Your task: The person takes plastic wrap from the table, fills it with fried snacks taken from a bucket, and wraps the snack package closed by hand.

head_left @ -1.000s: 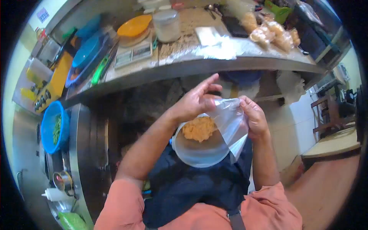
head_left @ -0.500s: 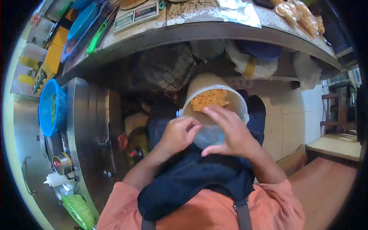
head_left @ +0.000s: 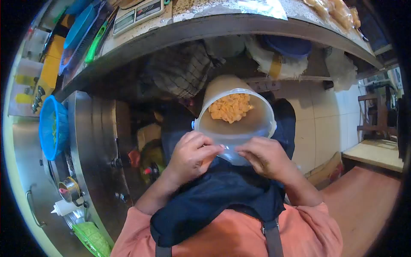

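A translucent white bucket leans toward me between my legs, its mouth facing me. Inside lies a heap of orange, coated-looking pieces; their kind is not clear. My left hand is closed in a pinch just in front of the bucket's near rim. Opposite it, my right hand pinches too, fingertips pointing at the left ones with a small gap between. Thin clear plastic shows between and below the fingertips, apparently held by both hands; its shape is hard to make out.
Above the bucket runs a worktop edge with a digital scale and a green-handled utensil. Steel cabinets and a blue basket stand at left. Cloth-covered goods sit under the worktop. A wooden stool is at right.
My right hand has moved back from over the bucket's mouth, and its spread fingers have closed into a pinch. The left hand remains by the near rim. The view has shifted slightly.
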`<state>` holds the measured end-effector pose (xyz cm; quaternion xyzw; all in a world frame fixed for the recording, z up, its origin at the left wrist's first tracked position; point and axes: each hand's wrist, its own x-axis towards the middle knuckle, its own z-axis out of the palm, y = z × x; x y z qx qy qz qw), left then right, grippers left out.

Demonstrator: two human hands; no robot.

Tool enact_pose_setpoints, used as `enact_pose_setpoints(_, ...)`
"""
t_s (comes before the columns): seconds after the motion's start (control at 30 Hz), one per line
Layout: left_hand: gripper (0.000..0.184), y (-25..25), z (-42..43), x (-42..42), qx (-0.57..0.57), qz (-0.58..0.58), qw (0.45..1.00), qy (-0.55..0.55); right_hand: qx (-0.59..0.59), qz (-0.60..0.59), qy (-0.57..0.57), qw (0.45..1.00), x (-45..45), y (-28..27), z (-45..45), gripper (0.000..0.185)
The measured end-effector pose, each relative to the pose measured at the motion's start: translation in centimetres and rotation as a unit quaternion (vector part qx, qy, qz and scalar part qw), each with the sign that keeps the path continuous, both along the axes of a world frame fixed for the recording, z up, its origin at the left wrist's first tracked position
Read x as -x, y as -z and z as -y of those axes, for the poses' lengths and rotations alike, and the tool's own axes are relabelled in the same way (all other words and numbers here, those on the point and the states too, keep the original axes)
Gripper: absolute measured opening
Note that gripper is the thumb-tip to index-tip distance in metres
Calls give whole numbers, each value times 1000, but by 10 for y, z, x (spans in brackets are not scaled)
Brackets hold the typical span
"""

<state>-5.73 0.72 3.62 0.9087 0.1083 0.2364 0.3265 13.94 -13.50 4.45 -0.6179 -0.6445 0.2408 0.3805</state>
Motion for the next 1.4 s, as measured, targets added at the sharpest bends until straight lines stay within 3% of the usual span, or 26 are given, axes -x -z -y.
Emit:
enact_pose_setpoints(0.13, 22, -13, 13, -7, -13, 11, 1000, 19, 30, 45, -56, 997, -10, -16, 5, 14)
enact_pose_setpoints(0.2, 24, -16, 17, -8, 5, 62, 997, -52, -49, 48, -2, 998, -6, -10, 5, 17)
enact_pose_setpoints(0.3, 22, -22, 19, 3, 62, 61, 988, -126, -66, 72, 0, 995, -7, -6, 8, 17)
enact_pose_setpoints(0.37, 14, -36, 23, 9, 104, 25, 988, -111, -83, 83, 9, 993, -3, 0, 12, 16)
enact_pose_setpoints(0.43, 10, -48, 29, 10, 402, -135, 905, -43, -100, 93, 19, 990, 2, 7, 8, 16)
enact_pose_setpoints(0.47, 20, -31, 37, 10, 480, -98, 871, -26, -137, 67, 21, 988, 9, 10, 1, 17)
enact_pose_setpoints(0.5, 20, -14, 44, 10, 480, -97, 871, -26, -173, 40, 24, 984, 15, 13, -6, 19)
enact_pose_setpoints(0.57, 23, 12, 54, 8, 578, -4, 812, -78, -174, 3, 5, 985, 22, 24, -10, 21)
enact_pose_setpoints(0.6, 22, 16, 51, 6, 592, -21, 801, -83, -146, -1, -2, 989, 24, 26, -10, 21)
enact_pose_setpoints(0.8, 13, 32, 41, 9, 631, -36, 770, -95, -43, -48, 4, 998, 31, 40, -10, 23)
enact_pose_setpoints(0.87, 12, 44, 39, 11, 644, -30, 758, -97, -38, -121, -19, 992, 32, 42, -9, 27)
enact_pose_setpoints(0.93, 10, 56, 36, 12, 491, 0, 863, -121, -17, -166, -9, 986, 31, 52, -5, 29)
enact_pose_setpoints(0.97, 10, 59, 36, 15, 492, 0, 862, -121, 4, -209, 1, 978, 31, 57, -3, 31)
enact_pose_setpoints(1.0, 9, 52, 33, 13, 402, -32, 906, -129, 5, -209, 2, 978, 32, 59, -4, 31)
enact_pose_setpoints(1.03, 10, 49, 31, 13, 308, -63, 939, -136, 58, -291, 36, 954, 36, 61, -5, 35)
enact_pose_setpoints(1.07, 10, 50, 33, 12, 309, -63, 939, -136, 111, -369, 70, 920, 38, 63, -5, 39)
enact_pose_setpoints(1.17, 13, 52, 37, 6, 272, -80, 945, -160, 172, -424, 43, 888, 41, 82, -1, 47)
enact_pose_setpoints(1.23, 11, 44, 36, 2, 330, -75, 915, -218, 173, -422, 43, 889, 42, 79, -2, 48)
enact_pose_setpoints(1.33, 10, 50, 38, 5, 378, -91, 899, -204, 164, -424, 74, 888, 41, 67, -8, 49)
enact_pose_setpoints(1.4, 11, 50, 39, 5, 340, -75, 922, -167, 151, -429, 101, 885, 39, 73, -11, 49)
